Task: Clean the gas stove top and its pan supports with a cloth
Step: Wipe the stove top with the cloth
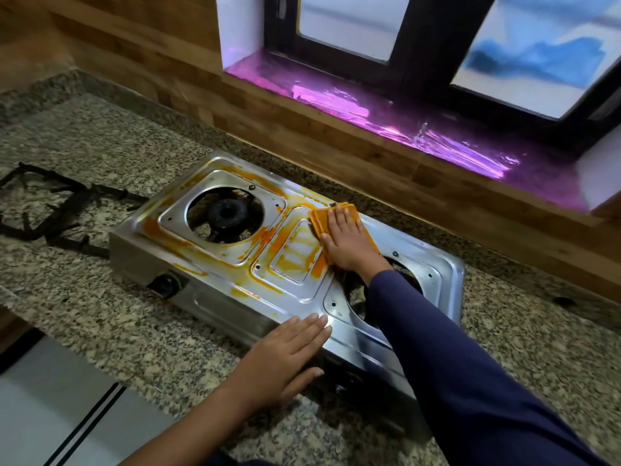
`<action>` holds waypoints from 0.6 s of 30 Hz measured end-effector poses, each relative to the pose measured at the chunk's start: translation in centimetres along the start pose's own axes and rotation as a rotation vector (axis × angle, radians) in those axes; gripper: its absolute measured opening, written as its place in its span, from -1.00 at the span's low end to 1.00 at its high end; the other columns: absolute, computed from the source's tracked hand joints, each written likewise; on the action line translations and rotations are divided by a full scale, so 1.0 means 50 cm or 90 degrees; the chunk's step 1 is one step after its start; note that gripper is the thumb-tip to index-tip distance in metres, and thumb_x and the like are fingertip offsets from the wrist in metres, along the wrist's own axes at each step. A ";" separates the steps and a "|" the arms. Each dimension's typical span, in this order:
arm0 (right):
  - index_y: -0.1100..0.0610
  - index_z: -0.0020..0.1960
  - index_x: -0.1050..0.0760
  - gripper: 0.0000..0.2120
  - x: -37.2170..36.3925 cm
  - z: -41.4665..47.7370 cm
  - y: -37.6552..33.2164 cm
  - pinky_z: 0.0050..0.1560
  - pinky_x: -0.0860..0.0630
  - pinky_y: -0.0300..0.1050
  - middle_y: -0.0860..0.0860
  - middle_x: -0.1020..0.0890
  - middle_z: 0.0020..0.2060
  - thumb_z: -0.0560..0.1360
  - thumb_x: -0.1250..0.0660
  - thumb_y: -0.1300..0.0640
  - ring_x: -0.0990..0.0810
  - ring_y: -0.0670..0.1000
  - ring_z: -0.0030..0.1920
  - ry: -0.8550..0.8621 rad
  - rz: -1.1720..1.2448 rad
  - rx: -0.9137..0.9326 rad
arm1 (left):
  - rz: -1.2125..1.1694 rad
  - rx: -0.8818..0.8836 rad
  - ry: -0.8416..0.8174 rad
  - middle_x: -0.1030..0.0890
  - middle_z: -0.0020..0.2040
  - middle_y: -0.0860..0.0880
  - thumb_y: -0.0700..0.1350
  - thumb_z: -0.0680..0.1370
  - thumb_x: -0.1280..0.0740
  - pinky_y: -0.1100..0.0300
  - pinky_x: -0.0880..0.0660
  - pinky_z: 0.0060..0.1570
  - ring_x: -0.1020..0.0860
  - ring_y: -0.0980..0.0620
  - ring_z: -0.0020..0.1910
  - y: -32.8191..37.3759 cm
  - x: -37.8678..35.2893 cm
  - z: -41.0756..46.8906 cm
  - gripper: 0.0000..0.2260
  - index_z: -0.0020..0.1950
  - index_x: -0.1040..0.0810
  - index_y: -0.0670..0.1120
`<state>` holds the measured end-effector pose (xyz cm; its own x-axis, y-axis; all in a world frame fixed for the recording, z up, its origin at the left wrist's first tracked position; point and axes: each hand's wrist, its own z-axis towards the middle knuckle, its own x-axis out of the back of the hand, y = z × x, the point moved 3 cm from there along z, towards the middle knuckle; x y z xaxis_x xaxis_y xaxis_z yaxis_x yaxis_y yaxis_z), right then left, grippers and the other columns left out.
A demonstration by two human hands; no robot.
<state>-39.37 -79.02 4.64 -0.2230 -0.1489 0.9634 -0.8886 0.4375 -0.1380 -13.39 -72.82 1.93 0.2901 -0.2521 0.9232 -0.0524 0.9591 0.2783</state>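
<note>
Left hand [289, 358] flat on stove [295, 294] edge, right hand [346, 243] flat, pressing folded orange cloth [319, 218]

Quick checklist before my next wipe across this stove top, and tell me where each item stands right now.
1. Cloth in place: the cloth lies flat on the stove under the right hand. Ok.
2. Stove steadied: the left hand rests flat on its front edge. Ok.
3. Pan supports out of the way: the pan supports lie on the counter left of the stove. Ok.
4. Top free of orange residue: smears ring the left burner and streak the middle panel. Not ok.
5. Gas off: the knob shows, but its position is unreadable. Cannot tell.
6. Right burner area: mostly hidden by the sleeve. Cannot tell.
</note>
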 end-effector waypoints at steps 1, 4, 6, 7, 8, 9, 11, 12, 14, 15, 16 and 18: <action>0.10 0.60 0.24 -0.39 -0.005 -0.006 -0.007 0.54 0.26 0.02 0.07 0.22 0.58 0.68 0.11 -0.13 0.26 0.05 0.58 -0.002 0.000 0.014 | 0.001 -0.007 -0.003 -0.21 0.56 -0.03 0.13 0.65 -0.14 0.05 -0.18 0.47 -0.12 0.04 0.55 -0.004 0.001 -0.001 -0.47 0.55 -0.21 -0.09; 0.07 0.60 0.23 -0.41 -0.016 -0.036 -0.012 0.54 0.28 -0.02 0.05 0.22 0.59 0.68 0.12 -0.13 0.27 0.02 0.57 -0.003 0.002 0.043 | 0.005 -0.033 -0.014 -0.23 0.55 -0.04 0.14 0.65 -0.12 0.07 -0.16 0.47 -0.11 0.04 0.55 -0.012 0.002 0.000 -0.47 0.55 -0.22 -0.10; 0.06 0.60 0.23 -0.41 -0.021 -0.062 -0.017 0.53 0.29 -0.04 0.04 0.22 0.58 0.68 0.12 -0.13 0.27 0.00 0.57 -0.009 0.015 0.047 | 0.007 -0.062 -0.019 -0.23 0.55 -0.05 0.14 0.66 -0.11 0.07 -0.15 0.48 -0.11 0.04 0.55 -0.019 0.007 -0.001 -0.48 0.54 -0.23 -0.11; 0.05 0.60 0.23 -0.41 -0.024 -0.075 -0.025 0.53 0.29 -0.05 0.03 0.23 0.58 0.68 0.11 -0.13 0.27 0.00 0.57 -0.012 0.024 0.041 | 0.008 -0.077 -0.017 -0.24 0.54 -0.05 0.13 0.66 -0.11 0.07 -0.16 0.47 -0.12 0.04 0.55 -0.026 0.011 -0.003 -0.48 0.54 -0.25 -0.11; 0.06 0.60 0.24 -0.41 -0.029 -0.089 -0.037 0.52 0.30 -0.04 0.03 0.23 0.58 0.68 0.11 -0.12 0.27 0.00 0.57 -0.014 0.039 0.029 | 0.009 -0.086 -0.009 -0.25 0.54 -0.05 0.13 0.65 -0.12 0.06 -0.17 0.47 -0.13 0.03 0.55 -0.035 0.017 -0.008 -0.49 0.53 -0.26 -0.12; 0.07 0.60 0.24 -0.41 -0.036 -0.103 -0.053 0.51 0.29 -0.03 0.03 0.24 0.58 0.68 0.10 -0.11 0.28 0.01 0.57 -0.012 0.056 0.008 | 0.006 -0.088 0.004 -0.26 0.54 -0.06 0.12 0.65 -0.14 0.05 -0.19 0.46 -0.14 0.02 0.55 -0.046 0.025 -0.014 -0.49 0.52 -0.28 -0.12; 0.10 0.60 0.24 -0.40 -0.052 -0.123 -0.093 0.51 0.29 0.02 0.06 0.24 0.58 0.68 0.10 -0.10 0.28 0.03 0.57 0.002 0.100 -0.053 | -0.003 -0.074 0.041 -0.27 0.53 -0.07 0.09 0.64 -0.17 0.01 -0.22 0.45 -0.18 0.00 0.54 -0.077 0.045 -0.032 -0.51 0.50 -0.31 -0.14; 0.12 0.59 0.25 -0.39 -0.059 -0.129 -0.113 0.51 0.30 0.04 0.07 0.25 0.58 0.68 0.10 -0.09 0.29 0.05 0.57 0.012 0.126 -0.091 | -0.002 -0.062 0.061 -0.28 0.53 -0.08 0.07 0.64 -0.19 0.00 -0.22 0.46 -0.20 -0.02 0.53 -0.095 0.056 -0.044 -0.51 0.50 -0.32 -0.15; 0.15 0.59 0.27 -0.38 -0.067 -0.121 -0.144 0.50 0.33 0.07 0.08 0.26 0.57 0.68 0.11 -0.09 0.31 0.07 0.56 0.028 0.167 -0.167 | 0.009 -0.021 0.095 -0.29 0.52 -0.10 0.04 0.63 -0.20 -0.02 -0.22 0.46 -0.22 -0.04 0.53 -0.140 0.080 -0.070 -0.51 0.49 -0.32 -0.17; 0.17 0.58 0.28 -0.37 -0.067 -0.109 -0.154 0.50 0.34 0.08 0.09 0.27 0.57 0.67 0.10 -0.08 0.32 0.09 0.56 0.030 0.183 -0.202 | 0.018 0.007 0.111 -0.30 0.52 -0.10 0.04 0.62 -0.20 -0.03 -0.24 0.45 -0.23 -0.05 0.52 -0.163 0.091 -0.082 -0.51 0.48 -0.33 -0.18; 0.19 0.58 0.29 -0.36 -0.065 -0.091 -0.162 0.49 0.35 0.10 0.11 0.28 0.57 0.67 0.10 -0.08 0.33 0.11 0.56 0.029 0.198 -0.235 | 0.026 0.038 0.126 -0.30 0.51 -0.10 0.04 0.62 -0.20 -0.05 -0.25 0.44 -0.23 -0.05 0.52 -0.187 0.102 -0.095 -0.52 0.48 -0.33 -0.18; 0.22 0.57 0.31 -0.34 -0.055 -0.046 -0.170 0.49 0.36 0.12 0.14 0.30 0.56 0.67 0.08 -0.08 0.34 0.13 0.55 0.027 0.225 -0.287 | 0.032 0.096 0.139 -0.31 0.51 -0.10 0.05 0.62 -0.16 -0.06 -0.25 0.43 -0.23 -0.04 0.52 -0.231 0.117 -0.118 -0.51 0.48 -0.33 -0.18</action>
<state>-30.29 -80.30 3.70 -0.4502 0.1066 0.8865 -0.5018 0.7910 -0.3500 -5.44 -84.59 2.57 0.4814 -0.1551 0.8627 -0.2093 0.9354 0.2850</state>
